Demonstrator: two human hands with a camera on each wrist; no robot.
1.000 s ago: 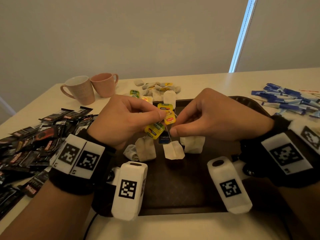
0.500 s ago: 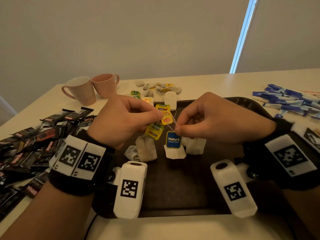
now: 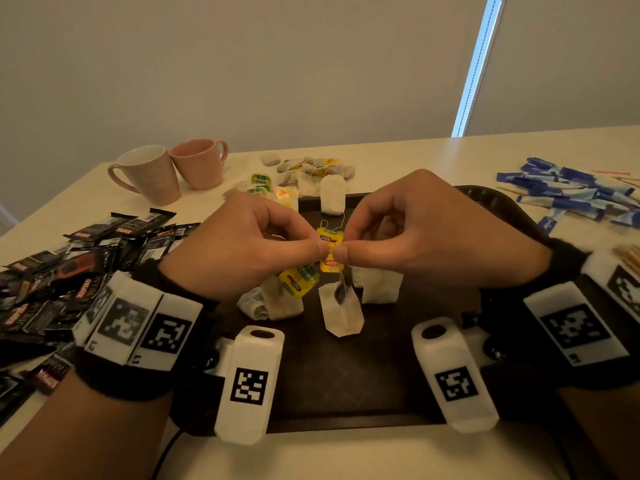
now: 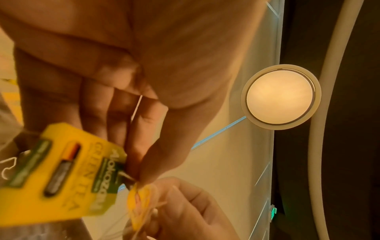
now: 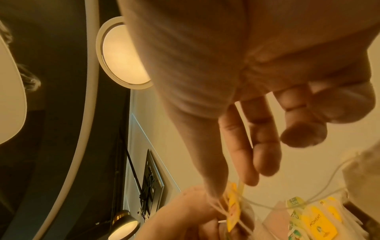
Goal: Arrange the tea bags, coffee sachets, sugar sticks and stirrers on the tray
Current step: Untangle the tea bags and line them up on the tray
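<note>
Spanning the whole lower half of the head view, a pale table (image 3: 398, 168) carries everything. Dark tray (image 3: 346, 386) sits at centre bottom, long edge toward the camera.

Left of the tray, a wide heap of black coffee sachets (image 3: 86, 271) fills the left middle of the frame. Upper right, a loose pile of blue sugar sticks (image 3: 571, 192); thin wooden stirrers (image 3: 628, 254) show just at the right edge. Upper left, two pink mugs (image 3: 173, 171) stand touching each other. Beyond the tray's far rim, at centre, a scatter of spare tea bags (image 3: 304, 169).

Both hands are raised over the tray's middle, knuckles up, fingertips meeting. Left hand (image 3: 249, 240): thumb and forefinger pinched tight on the tangled strings (image 5: 218, 209), other fingers curled under. Right hand (image 3: 426, 233): same narrow pinch, closed on the strings beside the small yellow tag (image 3: 330, 249), which sits between the two pinches.

A bunch of tea bags (image 3: 341, 306) hangs below the fingers, just above or on the tray floor; cannot tell which. One more bag (image 3: 332, 199) lies near the far rim, its string running up to the pinch.

A larger yellow-green tag (image 4: 61, 175) marked green tea dangles under the left fingers.
</note>
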